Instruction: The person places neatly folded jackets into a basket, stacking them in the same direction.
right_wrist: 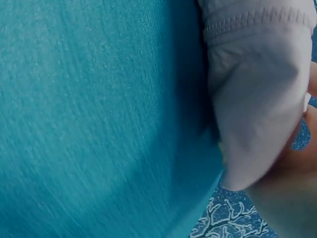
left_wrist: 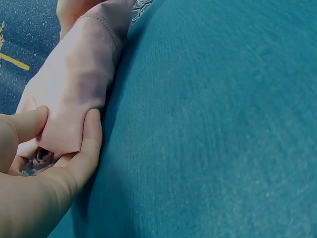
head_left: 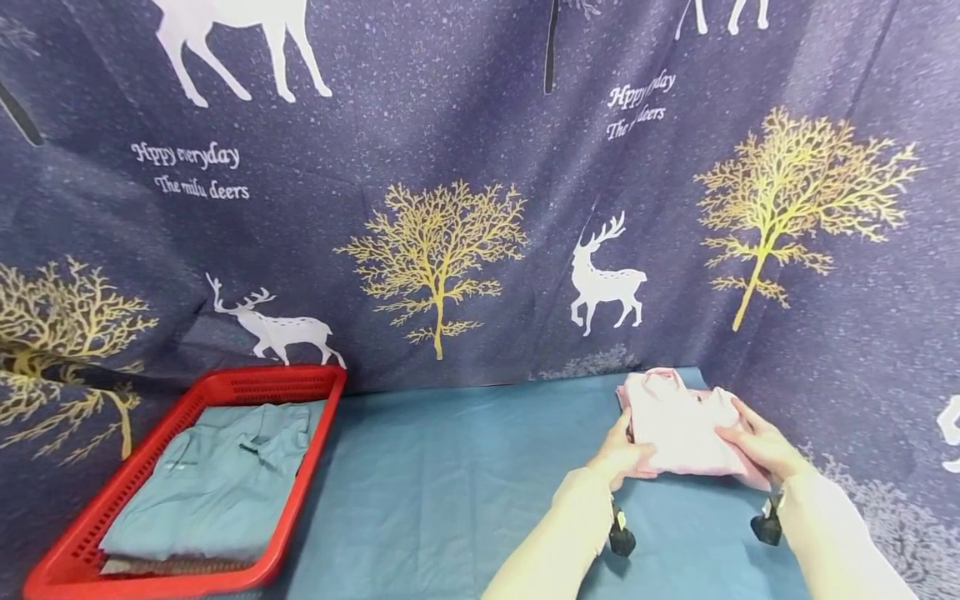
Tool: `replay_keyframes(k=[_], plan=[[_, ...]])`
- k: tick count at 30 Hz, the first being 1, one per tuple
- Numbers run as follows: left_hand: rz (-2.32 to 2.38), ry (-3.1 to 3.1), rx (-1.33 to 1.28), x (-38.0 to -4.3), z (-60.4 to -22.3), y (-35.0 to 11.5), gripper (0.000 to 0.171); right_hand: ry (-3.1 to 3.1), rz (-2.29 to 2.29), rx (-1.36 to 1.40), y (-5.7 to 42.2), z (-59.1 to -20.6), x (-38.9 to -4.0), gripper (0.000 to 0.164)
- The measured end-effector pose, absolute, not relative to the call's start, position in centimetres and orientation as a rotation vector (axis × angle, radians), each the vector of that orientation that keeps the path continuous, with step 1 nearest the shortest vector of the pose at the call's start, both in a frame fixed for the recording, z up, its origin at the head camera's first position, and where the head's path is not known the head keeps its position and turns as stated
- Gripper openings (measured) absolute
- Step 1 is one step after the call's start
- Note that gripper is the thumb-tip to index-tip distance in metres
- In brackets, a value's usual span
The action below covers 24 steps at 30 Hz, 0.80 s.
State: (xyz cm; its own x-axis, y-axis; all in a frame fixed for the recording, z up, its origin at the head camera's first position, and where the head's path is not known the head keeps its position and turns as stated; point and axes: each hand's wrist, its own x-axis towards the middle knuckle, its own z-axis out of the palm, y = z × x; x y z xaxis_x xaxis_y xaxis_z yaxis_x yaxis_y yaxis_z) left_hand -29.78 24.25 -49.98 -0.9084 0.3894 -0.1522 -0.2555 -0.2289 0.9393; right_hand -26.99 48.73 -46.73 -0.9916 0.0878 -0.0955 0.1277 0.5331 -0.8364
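Note:
A folded pink garment [head_left: 678,425] is at the right end of the blue-covered table, with a collar-like loop at its far edge. My left hand [head_left: 622,450] grips its left side; in the left wrist view, thumb and fingers pinch the folded pink cloth [left_wrist: 74,84]. On the opposite side, my right hand [head_left: 765,440] holds the garment with the thumb lying over the top. The right wrist view shows a stitched seam on the pink fabric [right_wrist: 257,94] and only part of that hand [right_wrist: 292,183]; most of its fingers are hidden.
A red plastic basket [head_left: 296,492] stands at the left, holding folded blue-green clothing [head_left: 217,483] with a button placket. Blue cloth [head_left: 427,492] covers the table between basket and garment. A dark curtain [head_left: 480,125] printed with deer and trees hangs behind and at the sides.

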Motion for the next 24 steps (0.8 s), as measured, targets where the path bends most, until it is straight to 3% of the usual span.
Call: replay_keyframes(k=[24], plan=[[2.024,1.931,0.266,-28.9,-48.7,20.0,0.079,3.195,-1.241,0.096,43.8,-45.7,-24.1,0.069]])
